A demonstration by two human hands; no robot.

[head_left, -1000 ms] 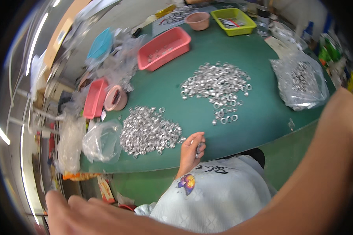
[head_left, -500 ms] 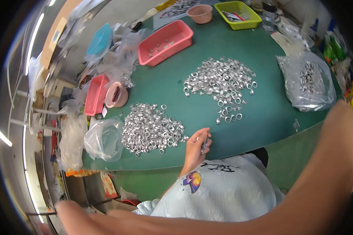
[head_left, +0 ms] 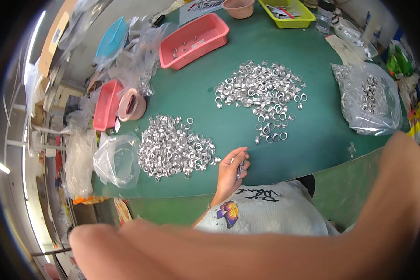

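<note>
Above the table's near edge is my left hand (head_left: 232, 169), its fingers curled around several small silver metal rings (head_left: 240, 169). To its left lies a heap of the same kind of rings (head_left: 168, 149), a few of them close to my fingertips. Farther off and to the right a second, wider heap of rings (head_left: 261, 91) is spread out, trailing toward me. My right arm is bent, large and blurred across the bottom of the picture. Its far end, where my right hand (head_left: 95, 245) is, lies at the lower left, with the fingers not distinguishable.
On the green table (head_left: 186, 95) stand a pink tray (head_left: 196, 44) with a few rings, a yellow-green basket (head_left: 291, 22) and small pink bowls. A clear bag of rings (head_left: 371, 100) rests at the right. An empty-looking plastic bag (head_left: 116, 161) lies left.
The view has shifted slightly, so the table's things sit a little higher and farther left. My right arm reaches higher into the picture's lower part. My left hand keeps its grip on the rings.
</note>
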